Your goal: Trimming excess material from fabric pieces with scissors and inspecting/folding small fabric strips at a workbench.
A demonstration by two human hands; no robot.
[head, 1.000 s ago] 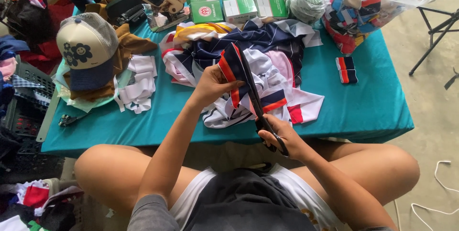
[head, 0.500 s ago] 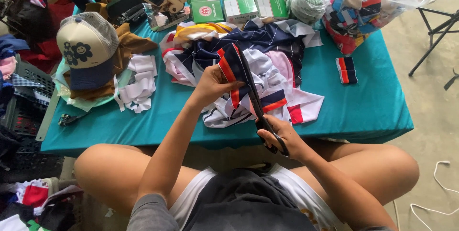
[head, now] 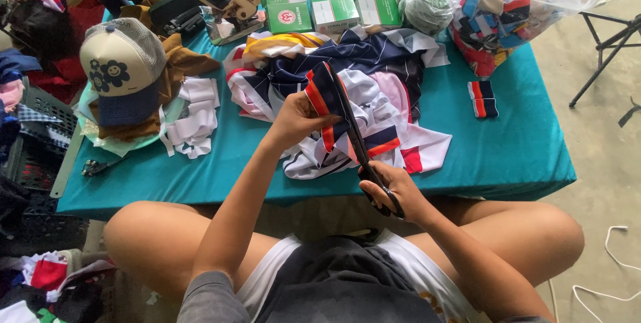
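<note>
My left hand pinches a navy and orange fabric strip, holding it up over the heap of clothes at the table's centre. My right hand, at five o'clock from it, grips the scissors, blades along the strip. A cap sits at nine o'clock.

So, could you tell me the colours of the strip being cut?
Navy strip with orange-red stripes, head view.

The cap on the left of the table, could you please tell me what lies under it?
The cap sits on brown cloth over pale plastic, beside white scraps. Whatever fills the cap is hidden.
</note>
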